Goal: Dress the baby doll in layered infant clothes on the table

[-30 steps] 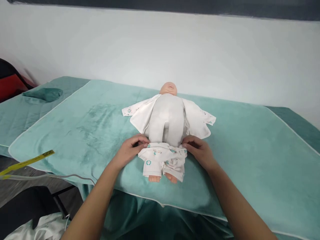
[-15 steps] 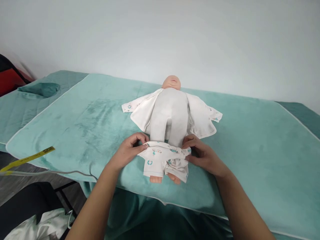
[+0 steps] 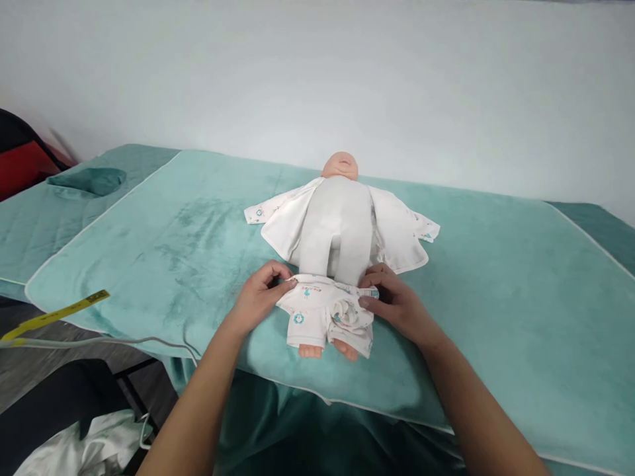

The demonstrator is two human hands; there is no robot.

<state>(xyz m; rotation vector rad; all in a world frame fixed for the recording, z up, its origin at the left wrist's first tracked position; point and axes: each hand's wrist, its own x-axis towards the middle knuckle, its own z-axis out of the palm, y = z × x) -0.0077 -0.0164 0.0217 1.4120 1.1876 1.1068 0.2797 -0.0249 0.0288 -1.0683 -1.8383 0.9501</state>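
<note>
A baby doll [image 3: 337, 215] with a grey cloth body lies on its back, head towards the wall. Its arms are in a white printed jacket [image 3: 404, 228], spread open on both sides. White printed pants [image 3: 310, 307] are bunched around its lower legs, and the toes [image 3: 311, 352] stick out of the leg openings. My left hand [image 3: 262, 291] pinches the waistband at its left end. At the right end, my right hand [image 3: 394, 301] grips the waistband between thumb and fingers; some fingertips are hidden behind the cloth.
A green plush cover [image 3: 496, 297] lies over the table against a white wall. Lower left are a cable [image 3: 124, 342] with a yellow tag [image 3: 59, 314] and a black chair [image 3: 59, 403] holding crumpled printed cloth [image 3: 94, 443]. A red and black object [image 3: 22, 162] stands far left.
Both hands have drawn the waistband slightly up the legs, towards the doll's body. The right side of the pants is folded differently. The view has shifted a little.
</note>
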